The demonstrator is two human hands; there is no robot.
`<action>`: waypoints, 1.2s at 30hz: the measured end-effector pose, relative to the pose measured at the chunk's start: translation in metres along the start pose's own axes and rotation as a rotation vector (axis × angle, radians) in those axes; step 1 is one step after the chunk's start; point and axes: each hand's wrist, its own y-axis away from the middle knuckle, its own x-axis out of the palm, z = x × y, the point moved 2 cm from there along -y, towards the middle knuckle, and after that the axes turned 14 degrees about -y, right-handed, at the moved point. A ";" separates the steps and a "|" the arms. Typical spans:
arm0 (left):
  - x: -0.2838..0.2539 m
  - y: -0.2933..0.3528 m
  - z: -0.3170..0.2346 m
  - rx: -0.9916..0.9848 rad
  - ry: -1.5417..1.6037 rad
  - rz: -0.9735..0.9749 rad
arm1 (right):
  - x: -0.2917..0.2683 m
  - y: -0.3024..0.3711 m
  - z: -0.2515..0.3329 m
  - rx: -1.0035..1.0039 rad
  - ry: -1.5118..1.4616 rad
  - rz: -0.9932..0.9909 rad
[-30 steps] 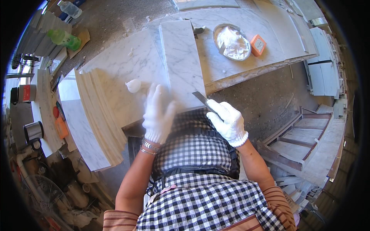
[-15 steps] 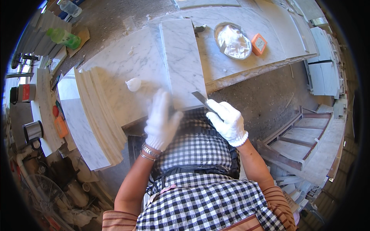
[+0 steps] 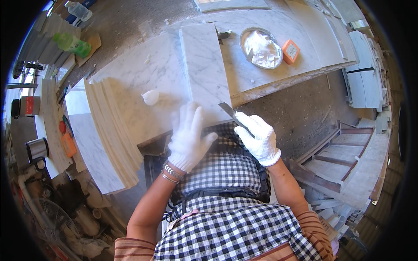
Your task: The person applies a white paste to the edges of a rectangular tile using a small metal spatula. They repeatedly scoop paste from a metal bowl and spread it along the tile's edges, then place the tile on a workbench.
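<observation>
A dusty gray floor (image 3: 289, 98) lies around a big marble slab (image 3: 143, 61), used as a work top, likely because it is flat and hard. At the left, a pack of marble strips (image 3: 104, 135) sits tight together, maybe to save room. 1 long marble piece (image 3: 207, 65) lies across the top, its near end by the person's belly, probably for easy reach. The left hand (image 3: 188, 141), gloved and a bit blurred, is near that end, holding nothing, thumb and fingers apart. The right hand (image 3: 259, 139) has its gloved fingers clamped on a metal scraper (image 3: 227, 110), blade poking out over the piece's near right corner; I cannot tell if they touch. Beyond sit a tub (image 3: 241, 43) of white paste (image 3: 264, 48), perhaps kept clear of the hands, and an orange box (image 3: 290, 51).
</observation>
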 end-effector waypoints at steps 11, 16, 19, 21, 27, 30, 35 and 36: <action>-0.019 -0.009 -0.019 0.192 -0.054 0.116 | -0.007 -0.004 -0.006 0.041 -0.048 -0.086; -0.012 -0.039 -0.016 -0.070 -0.287 -0.110 | -0.010 -0.003 -0.007 0.072 -0.049 -0.096; -0.009 -0.034 -0.030 0.412 0.114 0.170 | -0.017 -0.003 -0.009 0.093 -0.081 -0.145; -0.008 -0.020 -0.053 0.783 0.191 0.316 | -0.023 -0.003 -0.010 0.120 -0.102 -0.188; -0.028 -0.004 -0.047 -0.147 0.730 0.263 | -0.025 0.002 0.006 0.106 -0.130 -0.160; -0.018 -0.007 -0.044 -0.568 1.472 0.339 | -0.010 0.004 0.022 -0.017 -0.133 -0.077; -0.017 -0.004 -0.036 -0.636 1.301 0.441 | 0.002 0.004 0.038 -0.057 -0.193 0.083; -0.019 -0.002 -0.036 -0.637 1.292 0.428 | 0.002 0.003 0.039 -0.038 -0.207 0.096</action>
